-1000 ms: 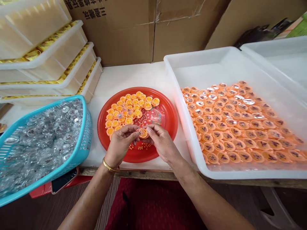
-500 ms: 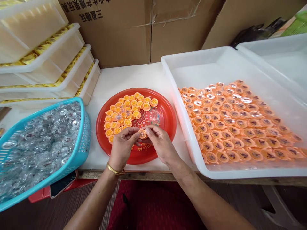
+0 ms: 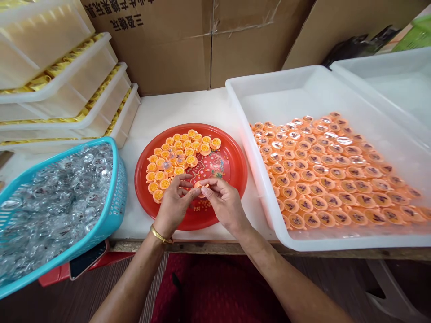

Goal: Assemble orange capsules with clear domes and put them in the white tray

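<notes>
A small round orange cup (image 3: 201, 184), partly covered by my fingers, is held over the near part of a red plate (image 3: 232, 168). My right hand (image 3: 225, 202) pinches it between thumb and fingers. From the other side, my left hand (image 3: 175, 199) presses its thumb against the cup, its fingers bent around the far side. Beyond and left of my hands, several similar orange cups with yellow bits inside (image 3: 178, 152) are clustered on the plate. A few clear lids (image 3: 166, 165) lie on top of them. Loose yellow bits (image 3: 202, 205) are scattered on the plate beneath my hands.
At left, a blue basket (image 3: 118, 188) holds many clear plastic lids. Stacked white trays (image 3: 111, 92) with yellow pieces stand behind it. On the right, a white tray (image 3: 251, 197) holds rows of lidded orange cups. Cardboard boxes (image 3: 161, 54) back the table.
The orange cup has tilted, so its face no longer shows. My left fingers have spread and lifted a little, and my right fingers now cover more of the cup.
</notes>
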The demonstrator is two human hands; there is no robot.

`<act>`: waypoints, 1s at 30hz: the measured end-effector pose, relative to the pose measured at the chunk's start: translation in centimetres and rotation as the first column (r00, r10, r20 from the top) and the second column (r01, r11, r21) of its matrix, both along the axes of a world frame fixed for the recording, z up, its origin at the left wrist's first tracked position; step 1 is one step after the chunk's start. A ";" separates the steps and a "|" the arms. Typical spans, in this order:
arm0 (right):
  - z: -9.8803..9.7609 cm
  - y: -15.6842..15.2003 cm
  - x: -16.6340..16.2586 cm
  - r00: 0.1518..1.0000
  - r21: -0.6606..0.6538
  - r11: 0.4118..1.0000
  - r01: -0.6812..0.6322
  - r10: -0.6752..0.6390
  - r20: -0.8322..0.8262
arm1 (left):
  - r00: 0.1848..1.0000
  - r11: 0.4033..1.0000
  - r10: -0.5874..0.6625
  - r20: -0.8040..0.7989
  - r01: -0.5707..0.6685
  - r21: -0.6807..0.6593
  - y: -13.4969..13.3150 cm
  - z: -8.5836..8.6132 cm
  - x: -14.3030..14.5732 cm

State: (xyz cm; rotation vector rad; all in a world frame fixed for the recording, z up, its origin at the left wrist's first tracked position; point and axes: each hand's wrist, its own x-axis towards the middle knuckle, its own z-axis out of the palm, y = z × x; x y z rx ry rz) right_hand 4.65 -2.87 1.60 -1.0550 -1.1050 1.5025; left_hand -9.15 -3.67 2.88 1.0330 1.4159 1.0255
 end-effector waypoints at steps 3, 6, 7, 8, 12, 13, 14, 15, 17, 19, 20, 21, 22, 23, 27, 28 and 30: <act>0.0 0.0 -0.1 0.999 -0.029 0.999 0.033 -0.034 -0.009 | 0.989 0.995 -0.058 -0.138 0.068 0.069 -0.5 0.0 0.1; 0.2 -0.3 -0.3 0.999 -0.049 0.998 0.035 -0.035 -0.009 | 0.970 0.992 -0.015 -0.243 0.046 0.121 -0.9 0.3 0.3; 0.3 -0.3 -0.4 1.000 -0.049 0.998 0.026 -0.027 -0.001 | 0.973 0.993 -0.007 -0.232 0.034 0.110 -1.0 0.4 0.3; 0.6 -0.4 -0.4 1.000 -0.053 0.998 0.014 -0.014 0.010 | 0.979 0.996 -0.008 -0.206 0.026 0.082 -1.0 0.5 0.3; 2.4 -0.6 0.4 0.995 -0.099 0.992 -0.083 0.088 0.047 | 0.993 0.998 -0.058 -0.102 0.057 -0.015 -0.9 0.6 -0.4; 3.0 -0.6 0.9 0.989 -0.088 0.990 -0.111 0.119 0.088 | 0.994 0.997 -0.078 -0.082 0.078 -0.004 -0.9 0.5 -0.7; 3.6 -0.6 1.4 0.977 -0.050 0.990 -0.133 0.139 0.162 | 0.994 0.996 -0.087 -0.073 0.088 0.013 -0.9 0.3 -1.1; 4.2 -0.6 2.1 0.953 0.015 0.989 -0.146 0.136 0.269 | 0.993 0.996 -0.086 -0.078 0.088 0.021 -0.8 -0.1 -1.5; 4.9 -0.3 3.4 0.862 0.204 0.960 -0.194 0.067 0.503 | 0.989 0.998 -0.062 -0.132 0.063 -0.001 -0.8 -1.0 -2.3; 5.2 0.4 4.4 0.773 0.357 0.881 -0.310 0.014 0.634 | 0.975 0.999 -0.032 -0.219 0.026 -0.028 -0.7 -1.9 -2.9; 5.2 0.9 4.8 0.759 0.380 0.853 -0.358 0.028 0.651 | 0.966 1.000 -0.021 -0.256 0.015 -0.025 -0.8 -2.2 -3.0; 5.1 1.7 5.1 0.770 0.367 0.853 -0.372 0.062 0.635 | 0.959 1.000 -0.006 -0.284 0.004 -0.009 -0.9 -2.4 -3.1; 5.1 2.5 5.3 0.806 0.316 0.885 -0.341 0.102 0.583 | 0.952 1.000 0.010 -0.304 -0.006 0.012 -1.1 -2.4 -3.0; 5.1 3.5 5.6 0.859 0.227 0.935 -0.272 0.129 0.496 | 0.947 0.999 0.020 -0.319 -0.011 0.030 -1.2 -2.5 -2.9; 5.6 7.1 6.7 0.993 -0.229 0.972 -0.052 0.075 0.095 | 0.939 0.999 0.003 -0.343 0.011 0.039 -1.8 -2.5 -3.0; 5.8 7.9 7.1 0.997 -0.280 0.959 -0.051 0.065 0.043 | 0.939 0.999 -0.005 -0.344 0.018 0.034 -1.9 -2.6 -3.2; 6.4 9.4 8.3 0.998 -0.287 0.957 -0.047 0.056 0.023 | 0.940 0.999 -0.026 -0.340 0.034 0.017 -1.9 -2.8 -3.7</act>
